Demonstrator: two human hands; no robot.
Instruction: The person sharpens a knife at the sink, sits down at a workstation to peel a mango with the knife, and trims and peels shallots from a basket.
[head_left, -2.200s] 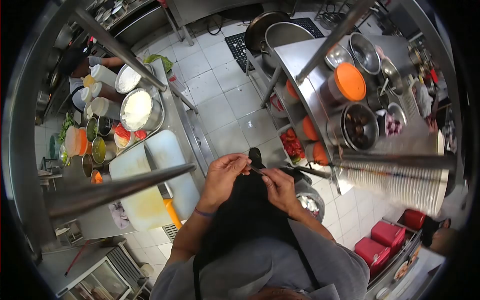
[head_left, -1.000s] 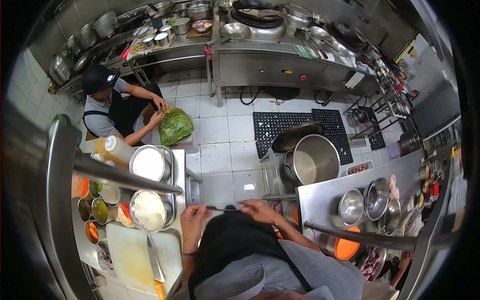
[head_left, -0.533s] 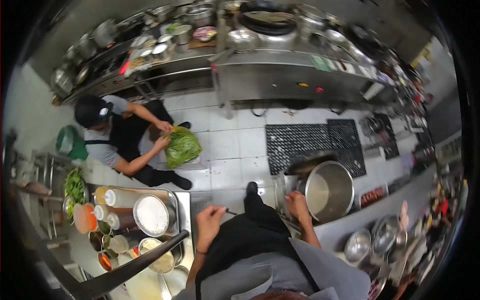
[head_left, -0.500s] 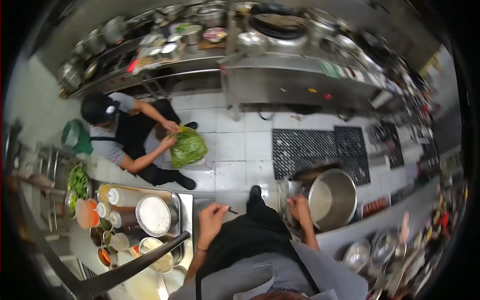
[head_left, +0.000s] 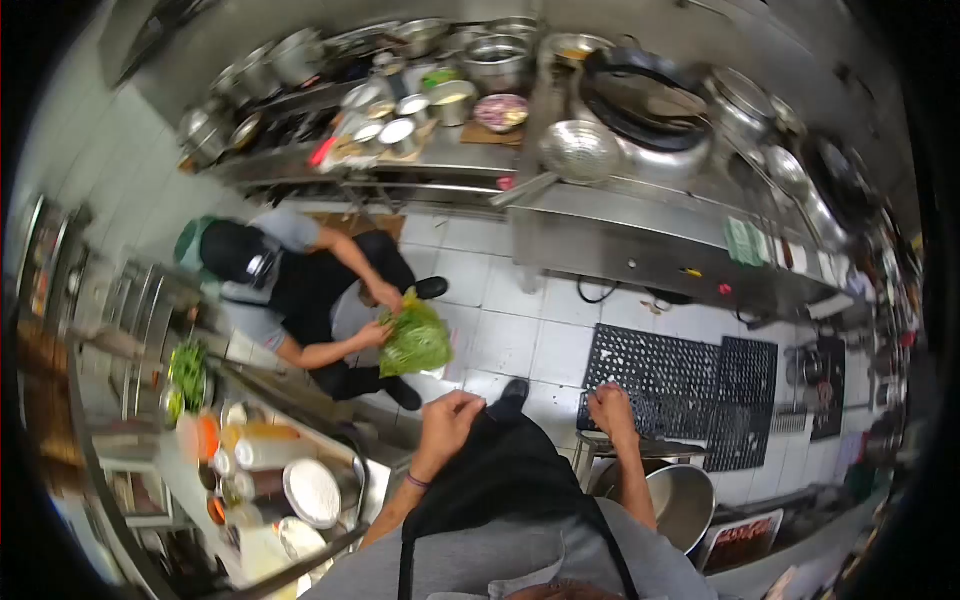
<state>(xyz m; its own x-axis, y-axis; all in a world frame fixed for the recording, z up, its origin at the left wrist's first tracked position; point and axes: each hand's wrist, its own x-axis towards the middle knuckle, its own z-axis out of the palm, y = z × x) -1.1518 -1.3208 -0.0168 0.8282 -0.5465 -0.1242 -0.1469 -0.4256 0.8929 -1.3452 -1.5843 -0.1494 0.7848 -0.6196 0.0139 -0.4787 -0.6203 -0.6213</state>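
Observation:
My left hand (head_left: 450, 425) is in front of my black apron (head_left: 500, 475), its thumb and fingertips pinched together. Whatever it may hold is too small to make out. Off to the right, my right hand (head_left: 612, 410) is raised with its fingers curled closed, and their contents are hidden. A large metal pot (head_left: 692, 505) stands below my right forearm, partly covered by it. Left of my left arm, a container of white powder (head_left: 313, 492) sits among several sauce bottles (head_left: 268, 452).
A seated co-worker (head_left: 310, 300) at the left grips a plastic bag of leafy greens (head_left: 418, 342). Black perforated mats (head_left: 655, 375) lie on the tiled floor. Along the far wall runs a steel counter (head_left: 620, 225) with a skimmer (head_left: 580, 152) and pans.
My view has swung, so the counter and co-worker appear shifted right and the pot lower. My left hand appears farther right, and the dark strip seen near its fingers no longer shows.

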